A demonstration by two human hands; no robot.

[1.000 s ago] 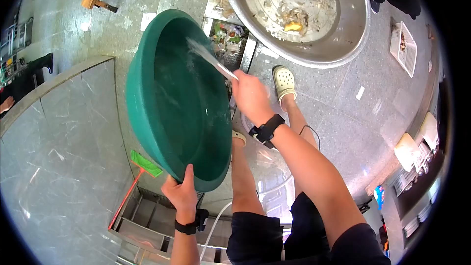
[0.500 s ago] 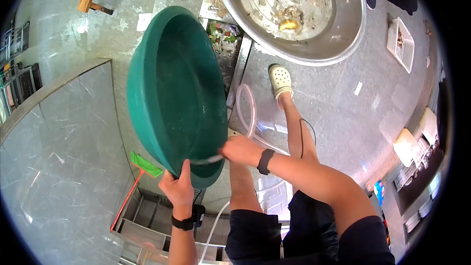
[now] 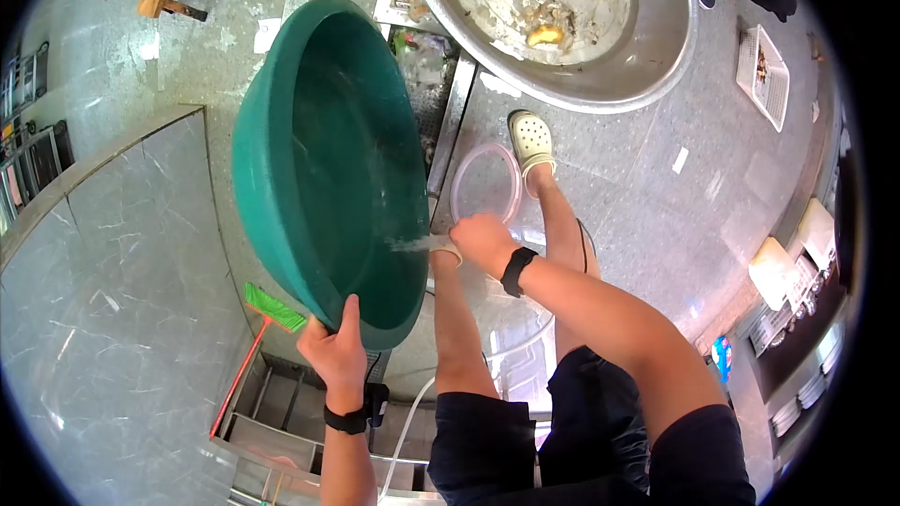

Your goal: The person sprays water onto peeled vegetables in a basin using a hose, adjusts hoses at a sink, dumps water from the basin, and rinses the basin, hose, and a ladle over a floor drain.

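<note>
Green basin [image 3: 258, 169]: tips up steeply beside the open floor drain [image 3: 431, 112], hollow side toward the right hand [image 3: 486, 242].
Wet rim [image 3: 323, 319]: could twist or slide loose from one-handed support, most likely through slick plastic and lopsided weight.
Water jet [image 3: 408, 245]: shoots into the hollow near the bottom; could bounce off that curve and splash the legs [image 3: 461, 347] if aimed too square.
Clear hose [image 3: 487, 147]: loops on the floor near the pale clog [image 3: 532, 136]; could snag a foot, or drag the spout off line with one careless step.
Steel pan [image 3: 670, 19]: sits just past the drain, holding orange chunks and scraps; could catch stray spray from a jet swung too high.
Left hand [image 3: 333, 349]: pinches the lower rim, thumb up front, fingers tucked behind and mostly hidden, parted only by the plastic; rises from below.
Right hand: wraps snugly around the hose end, fingers curled with no gap showing; reaches in from lower right, elbow bent, spout pointing left.
</note>
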